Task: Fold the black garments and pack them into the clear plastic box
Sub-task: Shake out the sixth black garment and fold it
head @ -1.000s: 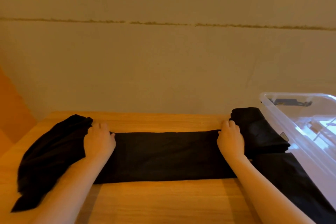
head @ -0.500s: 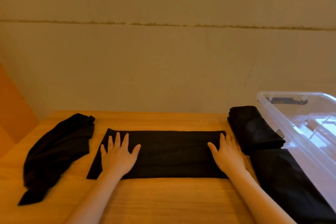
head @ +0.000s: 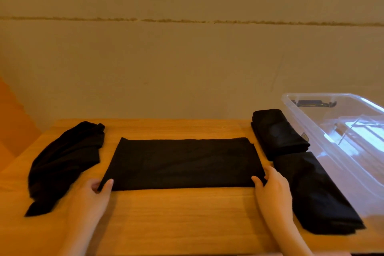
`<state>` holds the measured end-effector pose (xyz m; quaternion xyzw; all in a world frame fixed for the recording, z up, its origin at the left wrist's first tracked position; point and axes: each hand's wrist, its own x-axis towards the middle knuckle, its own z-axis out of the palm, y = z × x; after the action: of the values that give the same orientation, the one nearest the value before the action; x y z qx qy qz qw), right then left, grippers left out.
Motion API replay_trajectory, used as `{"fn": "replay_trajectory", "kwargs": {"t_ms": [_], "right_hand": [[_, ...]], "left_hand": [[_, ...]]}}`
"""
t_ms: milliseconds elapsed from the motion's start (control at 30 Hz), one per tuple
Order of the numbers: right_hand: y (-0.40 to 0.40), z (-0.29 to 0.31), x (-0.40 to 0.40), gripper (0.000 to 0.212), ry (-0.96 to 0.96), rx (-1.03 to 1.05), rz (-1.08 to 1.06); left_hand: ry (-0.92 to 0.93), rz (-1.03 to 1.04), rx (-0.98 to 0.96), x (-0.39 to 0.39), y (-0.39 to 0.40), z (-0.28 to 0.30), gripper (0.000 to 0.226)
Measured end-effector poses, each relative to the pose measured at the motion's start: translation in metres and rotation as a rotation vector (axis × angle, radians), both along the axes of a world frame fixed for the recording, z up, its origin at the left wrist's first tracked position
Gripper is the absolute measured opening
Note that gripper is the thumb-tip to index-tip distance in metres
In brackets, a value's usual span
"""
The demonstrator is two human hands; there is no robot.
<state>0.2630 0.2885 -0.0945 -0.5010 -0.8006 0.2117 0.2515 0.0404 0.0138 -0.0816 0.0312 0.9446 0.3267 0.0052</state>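
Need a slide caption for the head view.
Both hands pinch near corners of a flat black garment beside a clear box.

light: warm, dim, orange cast | glare: on clear plastic box (head: 340, 131) | blur: soft edges, wide-angle bowing

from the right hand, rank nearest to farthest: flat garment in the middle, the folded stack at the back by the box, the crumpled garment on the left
Measured from the right hand:
1. Flat garment, centre of the table; the hand grips its near right corner.
2. Folded stack, back right, beside the clear plastic box.
3. Crumpled garment, far left side.
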Motion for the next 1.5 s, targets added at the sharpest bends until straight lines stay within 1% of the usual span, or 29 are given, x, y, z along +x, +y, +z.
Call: {"fn": "replay_trajectory", "kwargs": {"t_ms": [133, 200, 300, 367, 467, 533, 600, 700, 800, 933, 1000, 1033, 1067, 1100, 1133, 1167, 1200, 1233, 1267, 1300, 1333, 1400, 1433, 1500], "right_hand": [[-0.002, 0.005, -0.002, 0.036, 0.056, -0.041, -0.055], [-0.001, 0.008, -0.002, 0.029, 0.039, -0.074, -0.067], [0.003, 0.01, 0.0, 0.019, 0.03, -0.181, -0.047], [0.008, 0.014, 0.004, 0.016, 0.09, -0.303, -0.017], [0.014, 0.026, 0.01, 0.014, 0.228, -0.555, -0.043], [0.014, 0.028, 0.013, 0.011, 0.274, -0.628, -0.053], [0.011, 0.026, 0.015, 0.011, 0.263, -0.583, -0.045], [0.004, 0.021, 0.017, 0.007, 0.247, -0.426, -0.036], [0.002, 0.016, 0.015, 0.008, 0.209, -0.314, -0.038], [0.004, 0.019, 0.011, 0.01, 0.054, -0.223, -0.037], [0.004, 0.023, 0.012, 0.008, -0.041, -0.173, -0.029], [0.002, 0.027, 0.012, 0.004, -0.082, -0.138, -0.02], [0.001, 0.029, 0.011, 0.008, -0.109, -0.08, -0.006], [0.0, 0.03, 0.008, 0.018, -0.115, -0.009, 0.03], [0.0, 0.031, 0.002, 0.026, -0.098, 0.066, 0.088], [0.001, 0.035, -0.009, 0.031, -0.077, 0.118, 0.164], [0.004, 0.039, -0.021, 0.033, -0.06, 0.131, 0.256], [0.01, 0.042, -0.036, 0.034, -0.063, 0.109, 0.364], [0.017, 0.042, -0.051, 0.036, -0.103, 0.063, 0.475], [0.024, 0.04, -0.064, 0.04, -0.177, 0.015, 0.57], [0.032, 0.036, -0.074, 0.045, -0.284, -0.022, 0.638], [0.048, 0.023, -0.082, 0.052, -0.523, -0.008, 0.701], [0.056, 0.018, -0.083, 0.054, -0.596, 0.018, 0.709], [0.068, 0.015, -0.082, 0.056, -0.652, 0.038, 0.706]], "left_hand": [[-0.047, -0.018, 0.256, 0.005, -0.001, -0.003, 0.024], [-0.065, -0.019, 0.328, 0.003, -0.002, -0.002, 0.02], [-0.064, -0.039, 0.312, -0.001, -0.005, -0.003, 0.016], [-0.054, -0.043, 0.286, -0.001, -0.005, -0.004, 0.015], [-0.029, -0.028, 0.272, -0.001, -0.005, -0.006, 0.013], [-0.007, -0.021, 0.283, 0.001, -0.005, -0.007, 0.009], [-0.001, -0.02, 0.293, 0.001, -0.005, -0.008, 0.008], [-0.015, -0.021, 0.294, -0.002, -0.008, -0.008, 0.011], [-0.033, -0.036, 0.284, -0.006, -0.012, -0.004, 0.015], [-0.02, -0.039, 0.211, -0.009, -0.016, -0.002, 0.014], [0.011, -0.03, 0.183, -0.005, -0.015, 0.002, 0.003], [0.051, -0.01, 0.133, -0.002, -0.013, 0.003, 0.012], [0.102, 0.0, 0.039, 0.002, -0.01, 0.004, 0.026], [0.173, -0.007, -0.051, 0.01, -0.002, 0.006, 0.036], [0.244, -0.052, -0.096, 0.02, 0.01, 0.01, 0.041], [0.296, -0.159, -0.092, 0.035, 0.026, 0.016, 0.042], [0.32, -0.338, -0.047, 0.052, 0.045, 0.022, 0.041], [0.296, -0.56, -0.033, 0.071, 0.068, 0.026, 0.042], [0.259, -0.773, -0.079, 0.088, 0.09, 0.026, 0.045], [0.225, -0.938, -0.142, 0.103, 0.109, 0.024, 0.05], [0.196, -1.05, -0.244, 0.111, 0.124, 0.018, 0.055], [0.125, -1.138, -0.435, 0.114, 0.137, 0.007, 0.061], [0.097, -1.159, -0.485, 0.111, 0.138, 0.002, 0.067], [0.08, -1.218, -0.508, 0.106, 0.133, -0.003, 0.084]]}}
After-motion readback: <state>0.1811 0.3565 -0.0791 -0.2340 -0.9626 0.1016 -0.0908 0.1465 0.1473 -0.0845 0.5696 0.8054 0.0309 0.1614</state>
